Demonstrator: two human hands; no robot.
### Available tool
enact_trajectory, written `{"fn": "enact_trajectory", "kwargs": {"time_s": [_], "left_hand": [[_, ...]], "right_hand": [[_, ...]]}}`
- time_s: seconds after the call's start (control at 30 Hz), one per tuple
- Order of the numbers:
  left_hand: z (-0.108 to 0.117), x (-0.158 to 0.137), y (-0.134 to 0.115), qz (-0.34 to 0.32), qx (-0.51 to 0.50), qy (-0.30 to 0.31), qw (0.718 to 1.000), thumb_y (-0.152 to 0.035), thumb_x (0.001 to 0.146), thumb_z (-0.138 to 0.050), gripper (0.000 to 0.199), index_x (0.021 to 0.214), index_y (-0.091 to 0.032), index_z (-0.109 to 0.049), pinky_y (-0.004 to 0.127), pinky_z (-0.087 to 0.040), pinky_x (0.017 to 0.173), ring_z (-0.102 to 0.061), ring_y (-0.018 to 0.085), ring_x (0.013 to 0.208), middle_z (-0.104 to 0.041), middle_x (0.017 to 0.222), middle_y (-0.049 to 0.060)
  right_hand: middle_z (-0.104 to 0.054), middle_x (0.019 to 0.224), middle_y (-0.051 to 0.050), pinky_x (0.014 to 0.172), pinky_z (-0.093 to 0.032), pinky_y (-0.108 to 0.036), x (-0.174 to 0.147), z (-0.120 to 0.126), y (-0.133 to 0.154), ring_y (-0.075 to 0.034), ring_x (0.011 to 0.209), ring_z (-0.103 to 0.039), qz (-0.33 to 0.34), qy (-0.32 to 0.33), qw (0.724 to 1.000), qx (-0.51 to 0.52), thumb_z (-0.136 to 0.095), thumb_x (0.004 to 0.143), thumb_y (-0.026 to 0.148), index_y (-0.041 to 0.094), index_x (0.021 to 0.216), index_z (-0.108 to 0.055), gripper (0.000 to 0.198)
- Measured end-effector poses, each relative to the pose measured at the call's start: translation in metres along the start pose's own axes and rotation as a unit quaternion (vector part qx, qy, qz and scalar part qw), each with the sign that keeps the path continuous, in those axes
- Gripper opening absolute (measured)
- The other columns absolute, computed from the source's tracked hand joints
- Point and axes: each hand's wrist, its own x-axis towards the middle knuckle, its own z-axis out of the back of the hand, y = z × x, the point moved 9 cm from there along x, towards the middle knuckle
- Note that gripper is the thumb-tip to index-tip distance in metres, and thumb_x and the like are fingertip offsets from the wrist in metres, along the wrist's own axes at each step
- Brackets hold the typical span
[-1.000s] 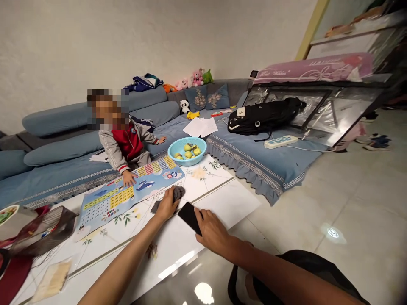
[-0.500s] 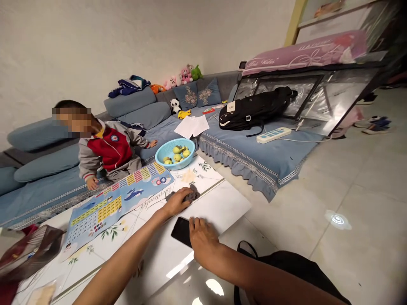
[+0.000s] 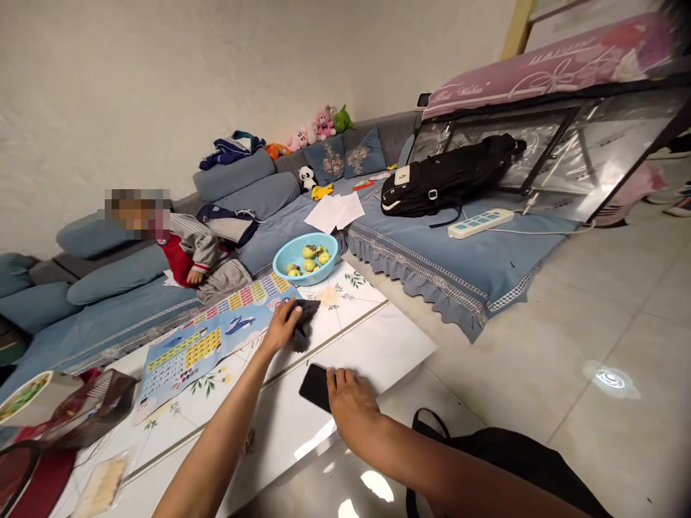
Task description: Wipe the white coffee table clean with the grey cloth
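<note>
My left hand [image 3: 283, 324] is closed on a crumpled dark cloth [image 3: 305, 322] and presses it to the white tabletop [image 3: 372, 334], beside the lower right corner of a printed poster [image 3: 216, 334]. Nearer to me, a black phone [image 3: 314, 388] lies flat by the table's front edge. My right hand [image 3: 353, 399] covers the phone's right end, fingers bent over it; its thumb is hidden. Beyond the cloth stands a light-blue plastic basket [image 3: 286, 252] with several yellow-green fruits [image 3: 309, 265].
A child [image 3: 188, 252] sits on the blue-covered sofa [image 3: 281, 223] behind the table. At left are a brown mesh basket [image 3: 100, 410], a food container [image 3: 40, 403] and a packet of sticks [image 3: 101, 483]. A black backpack [image 3: 448, 176] and a power strip [image 3: 480, 223] lie on the sofa's right part.
My left hand has swept the cloth leftwards over the tabletop, toward the poster's corner. The right hand stays at the phone. The child has turned and bent lower; the view has shifted left.
</note>
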Motion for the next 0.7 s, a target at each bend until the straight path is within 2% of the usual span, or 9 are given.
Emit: {"fn": "enact_trajectory", "kwargs": {"time_s": [0.07, 0.13, 0.2, 0.27, 0.33, 0.4, 0.47, 0.6, 0.7], "left_hand": [[-0.017, -0.003, 0.000, -0.001, 0.038, -0.002, 0.999, -0.060, 0.094, -0.071, 0.082, 0.161, -0.017, -0.052, 0.059, -0.022, 0.135, -0.024, 0.044, 0.166, -0.034, 0.175, 0.022], [-0.034, 0.000, -0.005, -0.004, 0.073, -0.003, 0.997, -0.043, 0.090, -0.076, 0.083, 0.162, -0.012, -0.049, 0.062, -0.025, 0.134, -0.026, 0.047, 0.164, -0.033, 0.173, 0.026], [-0.051, 0.005, -0.018, -0.033, 0.090, 0.024, 0.995, -0.025, 0.088, -0.069, 0.073, 0.157, -0.010, -0.054, 0.060, -0.030, 0.133, -0.039, 0.044, 0.158, -0.044, 0.165, 0.026], [-0.062, 0.005, -0.037, -0.091, 0.096, 0.091, 0.987, -0.014, 0.081, -0.066, 0.066, 0.147, -0.015, -0.065, 0.050, -0.038, 0.130, -0.053, 0.037, 0.148, -0.058, 0.155, 0.019], [-0.059, -0.003, -0.054, -0.148, 0.100, 0.173, 0.969, -0.010, 0.072, -0.069, 0.066, 0.136, -0.023, -0.074, 0.042, -0.046, 0.124, -0.062, 0.033, 0.137, -0.066, 0.146, 0.011], [-0.034, -0.017, -0.067, -0.173, 0.114, 0.222, 0.953, -0.011, 0.067, -0.074, 0.071, 0.137, -0.026, -0.074, 0.042, -0.052, 0.116, -0.067, 0.033, 0.128, -0.069, 0.141, 0.010], [0.007, -0.028, -0.079, -0.177, 0.132, 0.212, 0.952, -0.023, 0.072, -0.083, 0.071, 0.142, -0.023, -0.070, 0.045, -0.055, 0.109, -0.069, 0.036, 0.121, -0.069, 0.138, 0.014], [0.087, -0.044, -0.106, -0.159, 0.070, 0.086, 0.981, -0.054, 0.093, -0.076, 0.047, 0.128, -0.022, -0.074, 0.045, -0.055, 0.102, -0.070, 0.032, 0.111, -0.073, 0.122, 0.012], [0.107, -0.051, -0.112, -0.127, -0.003, 0.034, 0.991, -0.055, 0.097, -0.068, 0.036, 0.103, -0.021, -0.077, 0.042, -0.055, 0.094, -0.070, 0.028, 0.098, -0.076, 0.105, 0.009]], "right_hand": [[-0.065, 0.137, -0.029, 0.096, -0.059, -0.051, 0.001, 0.000, 0.000, -0.039, 0.120, -0.063, -0.003, -0.005, 1.000, 0.003, -0.068, 0.087, 0.007, 0.005, 0.170, -0.038, 0.089], [-0.065, 0.139, -0.030, 0.096, -0.060, -0.051, 0.002, -0.001, 0.000, -0.039, 0.122, -0.063, -0.005, -0.006, 1.000, 0.003, -0.062, 0.088, 0.002, 0.004, 0.170, -0.038, 0.085], [-0.065, 0.141, -0.030, 0.096, -0.060, -0.051, 0.004, -0.002, 0.001, -0.039, 0.123, -0.063, -0.007, -0.006, 1.000, -0.003, -0.057, 0.091, 0.001, 0.005, 0.170, -0.039, 0.081], [-0.065, 0.140, -0.029, 0.096, -0.060, -0.051, 0.006, -0.001, 0.001, -0.039, 0.123, -0.063, -0.009, -0.002, 1.000, -0.008, -0.057, 0.092, 0.003, 0.007, 0.169, -0.040, 0.079], [-0.065, 0.140, -0.030, 0.095, -0.060, -0.052, 0.007, -0.001, 0.002, -0.039, 0.122, -0.063, -0.007, 0.004, 1.000, -0.006, -0.062, 0.090, 0.006, 0.008, 0.169, -0.041, 0.081], [-0.064, 0.140, -0.031, 0.094, -0.060, -0.053, 0.008, -0.001, 0.003, -0.041, 0.123, -0.062, -0.004, 0.011, 1.000, -0.006, -0.067, 0.087, 0.007, 0.006, 0.169, -0.040, 0.086], [-0.064, 0.140, -0.031, 0.094, -0.060, -0.053, 0.007, 0.000, 0.004, -0.041, 0.122, -0.061, 0.000, 0.015, 1.000, -0.010, -0.070, 0.084, 0.009, 0.005, 0.169, -0.039, 0.091], [-0.062, 0.139, -0.031, 0.095, -0.060, -0.050, 0.003, 0.000, 0.003, -0.040, 0.121, -0.060, 0.009, 0.016, 0.999, -0.027, -0.076, 0.079, 0.011, 0.001, 0.170, -0.035, 0.101], [-0.062, 0.139, -0.030, 0.093, -0.060, -0.047, 0.002, 0.000, 0.002, -0.039, 0.120, -0.060, 0.010, 0.015, 0.999, -0.029, -0.076, 0.080, 0.014, 0.001, 0.169, -0.036, 0.099]]}}
